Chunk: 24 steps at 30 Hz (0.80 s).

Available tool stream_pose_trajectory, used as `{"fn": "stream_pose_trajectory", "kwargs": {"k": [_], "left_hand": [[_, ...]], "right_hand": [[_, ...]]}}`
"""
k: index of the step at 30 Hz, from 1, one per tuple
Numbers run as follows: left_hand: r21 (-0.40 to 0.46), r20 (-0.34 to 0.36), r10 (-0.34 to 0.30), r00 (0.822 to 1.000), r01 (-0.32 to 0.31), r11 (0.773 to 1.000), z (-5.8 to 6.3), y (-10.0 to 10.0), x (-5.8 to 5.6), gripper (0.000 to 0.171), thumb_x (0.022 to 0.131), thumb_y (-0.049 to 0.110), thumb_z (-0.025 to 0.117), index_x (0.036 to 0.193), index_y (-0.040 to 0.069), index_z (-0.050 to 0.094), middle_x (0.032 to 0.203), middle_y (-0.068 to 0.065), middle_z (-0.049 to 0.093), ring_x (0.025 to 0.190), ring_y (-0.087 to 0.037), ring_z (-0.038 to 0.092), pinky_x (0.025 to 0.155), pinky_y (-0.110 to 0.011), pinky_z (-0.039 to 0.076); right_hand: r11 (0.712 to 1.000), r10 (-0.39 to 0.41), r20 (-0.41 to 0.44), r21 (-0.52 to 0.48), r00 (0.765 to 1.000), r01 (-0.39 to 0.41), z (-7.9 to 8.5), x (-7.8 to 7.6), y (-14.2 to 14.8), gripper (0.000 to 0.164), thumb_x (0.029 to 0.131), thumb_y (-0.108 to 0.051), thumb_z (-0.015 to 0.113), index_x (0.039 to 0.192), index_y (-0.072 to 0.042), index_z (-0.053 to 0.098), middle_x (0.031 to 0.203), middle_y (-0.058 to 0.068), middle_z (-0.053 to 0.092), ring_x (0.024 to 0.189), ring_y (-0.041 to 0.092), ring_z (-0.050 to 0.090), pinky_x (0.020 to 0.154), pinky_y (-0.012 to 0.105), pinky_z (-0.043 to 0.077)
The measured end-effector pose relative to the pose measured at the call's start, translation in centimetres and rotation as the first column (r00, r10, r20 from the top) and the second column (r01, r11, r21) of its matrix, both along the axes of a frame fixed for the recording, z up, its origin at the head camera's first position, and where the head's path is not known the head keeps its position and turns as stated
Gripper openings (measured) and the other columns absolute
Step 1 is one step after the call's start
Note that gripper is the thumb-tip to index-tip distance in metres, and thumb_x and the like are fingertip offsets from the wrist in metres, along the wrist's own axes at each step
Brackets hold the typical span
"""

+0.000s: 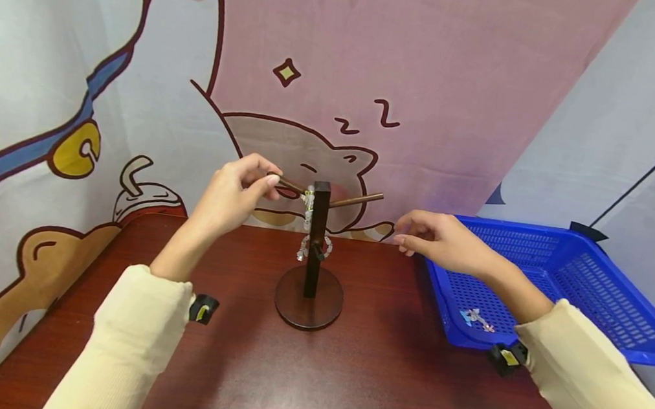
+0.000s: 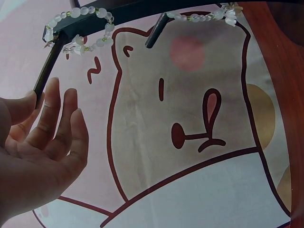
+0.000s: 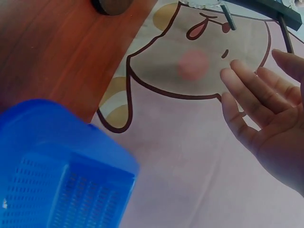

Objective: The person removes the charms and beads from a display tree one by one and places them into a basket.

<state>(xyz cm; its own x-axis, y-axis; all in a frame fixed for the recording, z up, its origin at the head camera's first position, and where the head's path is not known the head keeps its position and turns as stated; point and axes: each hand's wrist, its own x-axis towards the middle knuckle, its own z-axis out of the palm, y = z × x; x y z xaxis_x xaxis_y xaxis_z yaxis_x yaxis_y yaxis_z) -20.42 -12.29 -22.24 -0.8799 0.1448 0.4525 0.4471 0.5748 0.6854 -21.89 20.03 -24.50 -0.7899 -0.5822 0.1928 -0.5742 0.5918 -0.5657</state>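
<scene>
A dark wooden jewelry stand (image 1: pixel 313 268) with a round base stands upright on the table. My left hand (image 1: pixel 234 191) pinches the tip of its upper left peg (image 2: pixel 47 71) between thumb and forefinger; the other fingers are spread. A bracelet of pale and yellow-green beads (image 2: pixel 101 13) hangs on that peg close to the post. Around a lower, front-facing peg hangs another clear-beaded bracelet (image 1: pixel 328 248). My right hand (image 1: pixel 441 242) holds nothing, its fingers loosely bent, to the right of the bare upper right peg (image 1: pixel 363 200) and apart from it.
To the right, a blue plastic basket (image 1: pixel 450 319) sits under my right forearm, with small pale blue and pink trinkets (image 1: pixel 476 319) in it. The reddish-brown table (image 1: pixel 230 378) ends at a cartoon-printed cloth (image 1: pixel 459 99) hanging behind the stand.
</scene>
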Motion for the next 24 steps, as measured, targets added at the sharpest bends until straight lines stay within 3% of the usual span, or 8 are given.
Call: {"fn": "stream_pose_trajectory", "kwargs": {"k": [8,14,24], "left_hand": [[-0.003,-0.013,-0.006,1.000,0.006,1.000,-0.1,-0.1,-0.1,0.012,0.091,0.010,0.055,0.100,0.005,0.063,0.074,-0.009,0.067,0.062,-0.016,0.052,0.055,-0.027,0.033],[-0.001,-0.022,-0.013,1.000,0.013,1.000,0.0,-0.1,0.1,0.013,0.091,0.010,0.055,0.100,0.005,0.062,0.075,-0.008,0.067,0.060,-0.017,0.050,0.054,-0.026,0.031],[-0.001,-0.025,-0.014,1.000,0.014,1.000,0.1,-0.1,0.2,0.014,0.091,0.011,0.056,0.101,0.004,0.063,0.075,-0.009,0.067,0.057,-0.013,0.047,0.052,-0.025,0.030]], "right_hand": [[0.999,-0.030,0.020,-0.040,0.999,0.030,1.1,-0.9,-1.4,0.019,0.091,-0.012,0.057,0.106,-0.002,0.058,0.078,0.004,0.067,0.069,0.015,0.063,0.059,0.028,0.049],[0.999,-0.049,-0.061,-0.023,0.997,0.048,1.8,-1.5,-2.3,0.020,0.090,-0.016,0.058,0.107,-0.004,0.057,0.073,0.001,0.066,0.064,0.013,0.061,0.055,0.028,0.043],[0.999,-0.027,-0.108,-0.036,0.994,0.023,2.3,-1.9,-3.5,0.019,0.092,-0.016,0.055,0.106,-0.004,0.060,0.070,-0.001,0.062,0.062,0.013,0.055,0.057,0.027,0.041]]}}
